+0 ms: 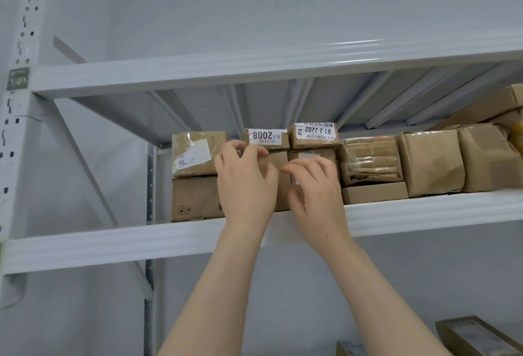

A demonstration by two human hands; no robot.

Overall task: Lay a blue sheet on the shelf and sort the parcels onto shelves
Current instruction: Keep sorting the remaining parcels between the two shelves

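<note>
Brown cardboard parcels fill the middle shelf (113, 242). My left hand (246, 183) reaches up, its fingers and thumb curled round the top front edge of a plain brown parcel (280, 186) that lies under the parcel labelled 2008 (267, 138). My right hand (314, 191) is beside it, with loosely bent fingers touching the front of the neighbouring parcel (311, 155), which lies under the parcel labelled 81-2-2202 (314, 135). Both hands hide most of the two lower parcels. No blue sheet is in view.
Two stacked parcels (195, 155) stand at the left end of the row, and taped and crumpled parcels (430, 163) run on to the right. The upper shelf beam (198, 73) hangs close above. Two boxes (475, 336) show on the shelf below, bottom right.
</note>
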